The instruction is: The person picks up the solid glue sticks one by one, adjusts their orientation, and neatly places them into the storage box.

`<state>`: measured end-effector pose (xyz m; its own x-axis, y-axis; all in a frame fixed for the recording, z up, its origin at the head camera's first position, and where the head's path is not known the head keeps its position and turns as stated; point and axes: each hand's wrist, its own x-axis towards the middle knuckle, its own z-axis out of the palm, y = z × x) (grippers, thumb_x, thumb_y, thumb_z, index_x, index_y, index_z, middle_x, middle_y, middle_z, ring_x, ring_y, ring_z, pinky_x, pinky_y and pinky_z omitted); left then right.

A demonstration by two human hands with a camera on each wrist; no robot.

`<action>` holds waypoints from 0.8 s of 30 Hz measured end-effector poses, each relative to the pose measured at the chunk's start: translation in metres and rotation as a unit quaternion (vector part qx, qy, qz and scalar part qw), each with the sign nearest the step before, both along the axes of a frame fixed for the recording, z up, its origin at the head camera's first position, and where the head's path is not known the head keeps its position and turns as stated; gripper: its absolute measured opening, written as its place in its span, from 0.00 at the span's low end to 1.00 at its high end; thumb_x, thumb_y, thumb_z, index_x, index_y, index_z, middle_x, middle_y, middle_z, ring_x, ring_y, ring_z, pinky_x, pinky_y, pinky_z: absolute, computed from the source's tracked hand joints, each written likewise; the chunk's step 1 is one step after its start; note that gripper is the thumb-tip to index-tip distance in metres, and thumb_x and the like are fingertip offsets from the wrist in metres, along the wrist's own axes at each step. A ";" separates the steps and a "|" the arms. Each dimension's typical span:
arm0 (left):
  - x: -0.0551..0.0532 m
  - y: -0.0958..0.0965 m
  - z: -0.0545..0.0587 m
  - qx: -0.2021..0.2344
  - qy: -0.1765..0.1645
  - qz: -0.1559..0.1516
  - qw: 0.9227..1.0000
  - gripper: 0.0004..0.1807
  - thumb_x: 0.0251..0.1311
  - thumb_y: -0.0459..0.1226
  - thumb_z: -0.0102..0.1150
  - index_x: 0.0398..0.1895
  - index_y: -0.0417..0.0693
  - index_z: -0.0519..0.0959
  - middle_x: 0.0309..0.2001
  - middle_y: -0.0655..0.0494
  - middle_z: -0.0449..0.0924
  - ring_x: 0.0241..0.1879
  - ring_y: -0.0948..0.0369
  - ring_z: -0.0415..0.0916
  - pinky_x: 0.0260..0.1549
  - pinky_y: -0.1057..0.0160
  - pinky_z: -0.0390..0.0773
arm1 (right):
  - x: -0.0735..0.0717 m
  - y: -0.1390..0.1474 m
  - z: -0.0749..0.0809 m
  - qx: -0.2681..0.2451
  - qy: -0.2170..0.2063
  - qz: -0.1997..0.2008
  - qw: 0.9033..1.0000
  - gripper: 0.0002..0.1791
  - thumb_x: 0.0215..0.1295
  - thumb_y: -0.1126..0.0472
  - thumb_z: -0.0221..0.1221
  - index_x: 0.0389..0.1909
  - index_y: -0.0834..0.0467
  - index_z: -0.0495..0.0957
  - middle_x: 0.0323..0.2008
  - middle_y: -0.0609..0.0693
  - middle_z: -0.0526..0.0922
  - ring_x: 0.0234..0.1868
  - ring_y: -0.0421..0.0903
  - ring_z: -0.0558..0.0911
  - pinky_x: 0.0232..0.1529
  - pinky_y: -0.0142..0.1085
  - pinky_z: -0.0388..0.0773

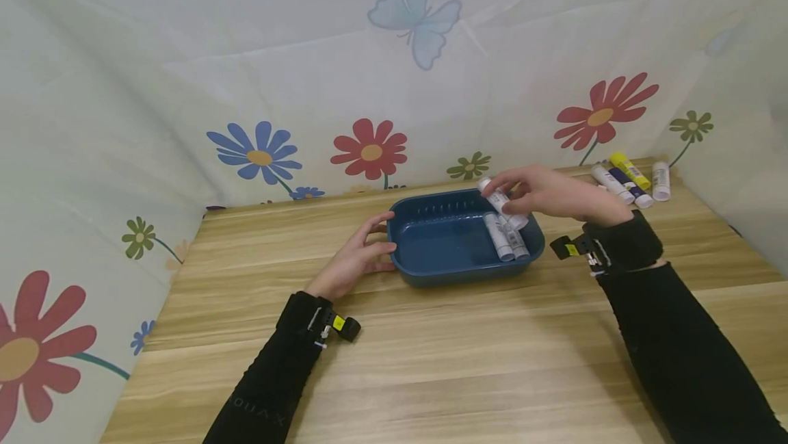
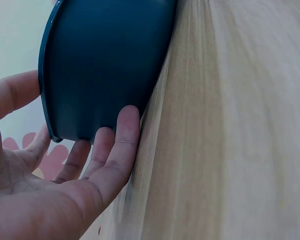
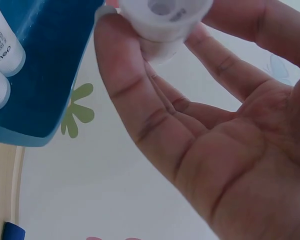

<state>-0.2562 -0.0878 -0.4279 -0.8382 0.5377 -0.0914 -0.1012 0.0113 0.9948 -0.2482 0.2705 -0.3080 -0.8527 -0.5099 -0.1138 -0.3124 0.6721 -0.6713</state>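
A dark blue plastic basket [image 1: 440, 269] stands on the wooden table. My left hand [image 1: 353, 259] touches the basket's left end, its fingers spread along the outer wall and rim; the left wrist view shows fingertips [image 2: 127, 117] against that wall [image 2: 105, 65]. Over the basket's right end, my right hand [image 1: 544, 191] pinches a white glue stick [image 1: 495, 199] that slants down to the right. Its round end [image 3: 162, 15] faces the camera in the right wrist view. Beneath it, two white glue sticks [image 1: 498, 239] lie side by side in the basket's right part.
At the table's back right lie more glue sticks: a white one [image 1: 611, 184], a dark blue one [image 1: 629, 187], a yellow one [image 1: 631, 170] and another white one [image 1: 661, 182]. A flower-printed sheet [image 1: 308, 74] hangs behind the table and along its sides.
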 end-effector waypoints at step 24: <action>-0.003 0.000 -0.001 0.000 -0.004 0.006 1.000 0.30 0.70 0.36 0.54 0.72 0.67 0.59 0.67 0.50 0.55 0.59 0.49 0.72 0.57 0.46 0.79 | -0.007 -0.023 -0.017 0.005 -0.046 0.019 0.999 0.20 0.69 0.62 0.57 0.62 0.54 0.74 0.54 0.59 0.79 0.40 0.49 0.79 0.41 0.43 0.82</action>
